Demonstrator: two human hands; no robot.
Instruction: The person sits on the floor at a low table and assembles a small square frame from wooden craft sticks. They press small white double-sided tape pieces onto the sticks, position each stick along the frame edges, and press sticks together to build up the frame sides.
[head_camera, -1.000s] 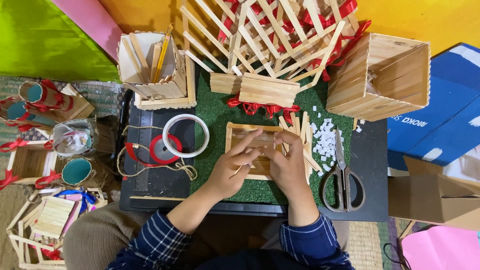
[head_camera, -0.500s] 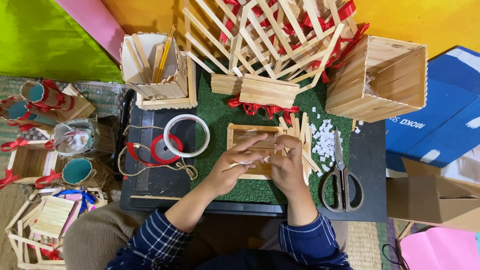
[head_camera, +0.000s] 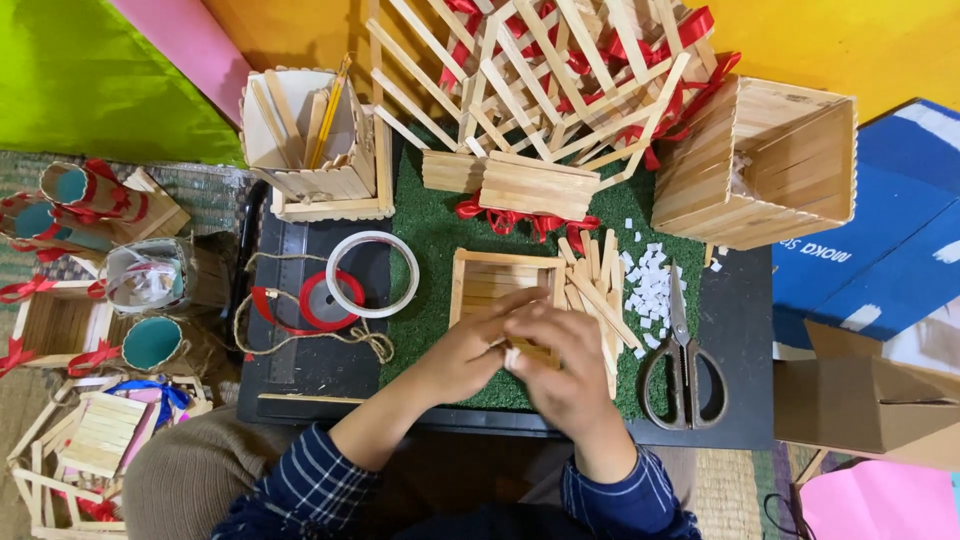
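Observation:
Both hands meet over a small square tray of wooden craft sticks (head_camera: 490, 275) lying on a green mat (head_camera: 435, 235). My left hand (head_camera: 468, 350) pinches the near edge of the tray with its fingers. My right hand (head_camera: 565, 365) is curled beside it and covers the tray's near right corner; a small piece of stick shows between the fingertips. Loose wooden sticks (head_camera: 595, 290) lie fanned just right of the tray. The tray's near side is hidden under my fingers.
Black-handled scissors (head_camera: 683, 365) and white paper bits (head_camera: 650, 280) lie to the right. A white tape ring (head_camera: 372, 273), red ribbon spool (head_camera: 330, 300) and twine sit left. Stick-built boxes, a lattice with red ribbon (head_camera: 560, 70) and a stick holder (head_camera: 305, 135) stand behind.
Both hands have slid slightly toward me, from the middle of the tray to its near edge. Everything else has stayed put.

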